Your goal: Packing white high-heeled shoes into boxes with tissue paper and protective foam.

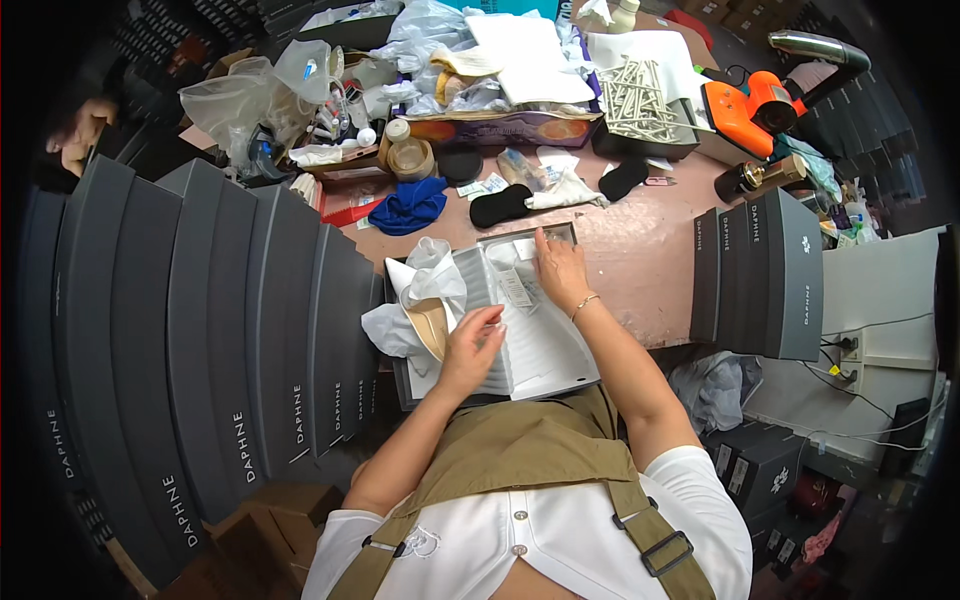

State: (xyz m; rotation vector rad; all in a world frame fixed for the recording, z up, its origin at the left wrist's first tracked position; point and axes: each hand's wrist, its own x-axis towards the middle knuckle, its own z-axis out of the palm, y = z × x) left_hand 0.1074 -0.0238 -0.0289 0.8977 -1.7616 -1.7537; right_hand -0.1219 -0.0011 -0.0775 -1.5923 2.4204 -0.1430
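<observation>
An open dark grey shoe box (403,385) lies in front of me, lined with white paper (550,345). In its left half rests a white shoe (428,318) with a tan insole, wrapped partly in crumpled tissue (433,268). My left hand (472,350) hovers beside the shoe, over the striped translucent wrap (488,285), fingers loosely bent and apart, holding nothing. My right hand (560,268) reaches to the box's far right corner with its index finger stretched out, near a small white packet (524,249). A printed label (516,288) lies between the hands.
Dark shoe boxes stand in tall rows at left (215,330) and a shorter row at right (765,270). Across the pink table are a blue cloth (408,206), a black pad (500,206), a tray of pale sticks (650,140) and an orange tool (745,115).
</observation>
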